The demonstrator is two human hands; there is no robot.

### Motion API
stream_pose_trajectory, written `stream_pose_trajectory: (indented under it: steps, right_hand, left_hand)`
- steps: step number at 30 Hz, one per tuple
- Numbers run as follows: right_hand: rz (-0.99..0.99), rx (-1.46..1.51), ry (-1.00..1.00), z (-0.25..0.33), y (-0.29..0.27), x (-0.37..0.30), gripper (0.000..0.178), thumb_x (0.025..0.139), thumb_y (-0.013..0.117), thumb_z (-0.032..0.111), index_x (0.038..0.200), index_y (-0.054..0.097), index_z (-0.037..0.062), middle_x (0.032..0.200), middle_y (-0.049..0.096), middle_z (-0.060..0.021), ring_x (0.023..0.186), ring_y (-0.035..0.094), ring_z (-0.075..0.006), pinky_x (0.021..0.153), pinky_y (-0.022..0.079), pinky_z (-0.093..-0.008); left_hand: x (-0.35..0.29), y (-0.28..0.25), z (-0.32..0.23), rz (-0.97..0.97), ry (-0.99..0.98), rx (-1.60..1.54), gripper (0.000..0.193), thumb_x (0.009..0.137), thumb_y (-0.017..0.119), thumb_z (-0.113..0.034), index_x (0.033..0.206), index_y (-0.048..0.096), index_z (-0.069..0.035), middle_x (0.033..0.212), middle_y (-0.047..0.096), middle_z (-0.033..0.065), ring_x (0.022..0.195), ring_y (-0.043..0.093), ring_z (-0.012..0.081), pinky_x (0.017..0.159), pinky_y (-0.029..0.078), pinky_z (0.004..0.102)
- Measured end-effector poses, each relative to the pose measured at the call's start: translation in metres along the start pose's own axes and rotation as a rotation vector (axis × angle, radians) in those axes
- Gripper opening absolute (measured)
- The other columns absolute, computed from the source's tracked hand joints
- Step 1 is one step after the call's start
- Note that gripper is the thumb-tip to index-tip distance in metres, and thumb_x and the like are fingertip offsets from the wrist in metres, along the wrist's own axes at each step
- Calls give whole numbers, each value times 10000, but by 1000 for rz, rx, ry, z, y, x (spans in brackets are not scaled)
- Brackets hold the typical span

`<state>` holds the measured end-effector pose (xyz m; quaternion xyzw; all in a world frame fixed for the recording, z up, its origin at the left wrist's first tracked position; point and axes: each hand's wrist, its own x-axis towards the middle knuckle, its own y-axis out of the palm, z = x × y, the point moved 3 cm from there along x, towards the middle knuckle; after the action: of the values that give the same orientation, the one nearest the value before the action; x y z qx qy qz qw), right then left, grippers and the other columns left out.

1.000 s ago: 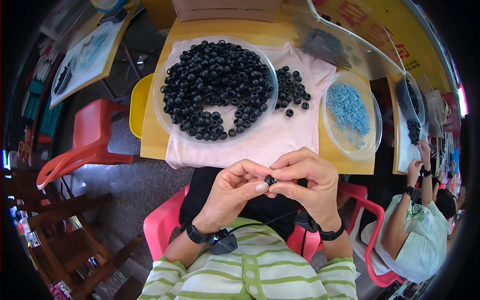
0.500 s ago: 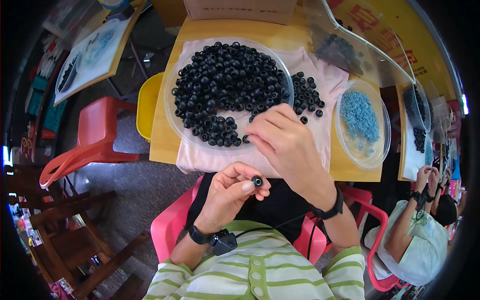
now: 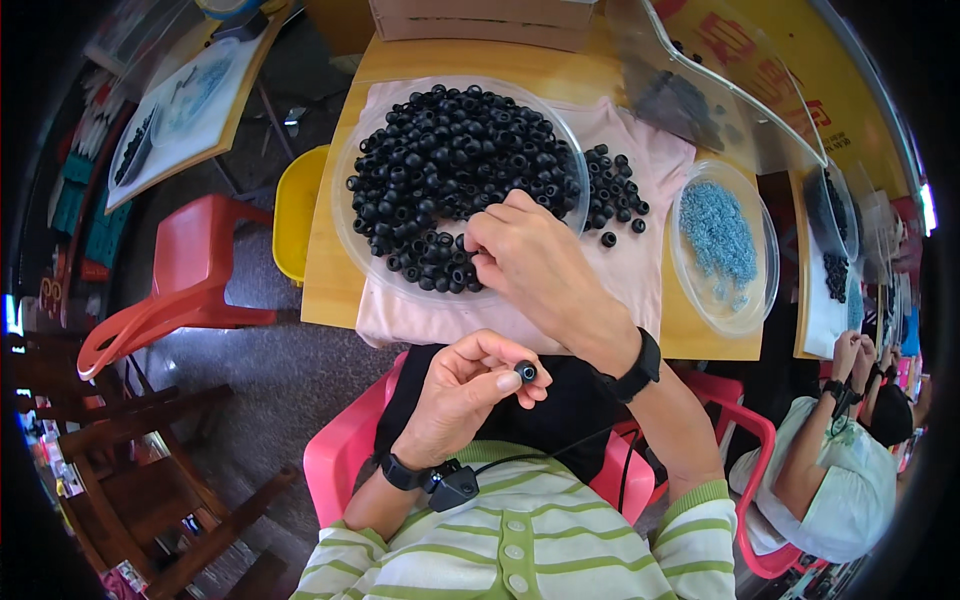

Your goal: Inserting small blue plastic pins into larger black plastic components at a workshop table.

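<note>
A small round black part with a hole through it (image 3: 526, 372) is pinched between the thumb and fingers of my left hand (image 3: 465, 388), above my lap; something pale shows inside its hole. My right hand (image 3: 535, 258) reaches into a round clear tray (image 3: 345, 235), its fingertips bent together at the near side of a big heap of similar black parts (image 3: 455, 140). Whatever those fingertips grip, if anything, is hidden. More loose black parts (image 3: 612, 190) lie on the pale pink cloth (image 3: 655, 145) right of the tray.
An oval clear tray of small light-blue pieces (image 3: 720, 232) stands at the table's right. Behind it is a transparent panel (image 3: 740, 95); a cardboard box (image 3: 480, 20) sits at the back. A yellow bin (image 3: 292, 210) and red chair (image 3: 195, 260) are left. Another person (image 3: 830, 480) sits right.
My right hand has moved left and a little farther into the tray, toward the black heap. My left hand has shifted slightly right, still holding the black part.
</note>
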<state>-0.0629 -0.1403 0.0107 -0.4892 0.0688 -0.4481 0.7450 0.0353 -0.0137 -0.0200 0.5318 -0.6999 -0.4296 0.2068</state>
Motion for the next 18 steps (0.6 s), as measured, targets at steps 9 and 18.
stream_pose_trajectory:
  steps: [9,18]
  right_hand:
    - [-206,-43,-15,10,-44,-25,171,685,676,-7,820,586,44,794,585,-84,842,560,-280,733,489,-381]
    - [-137,-259,134,-20,-63,-109,211,686,685,-44,858,605,50,843,582,-83,837,569,-273,732,500,-356]
  left_hand:
    - [-4,1,2,-26,0,65,168,940,635,-70,1078,621,25,1028,698,180,881,692,194,784,562,294]
    - [1,10,8,-119,-23,171,158,904,656,-96,1010,573,-13,938,670,171,780,665,198,697,546,285]
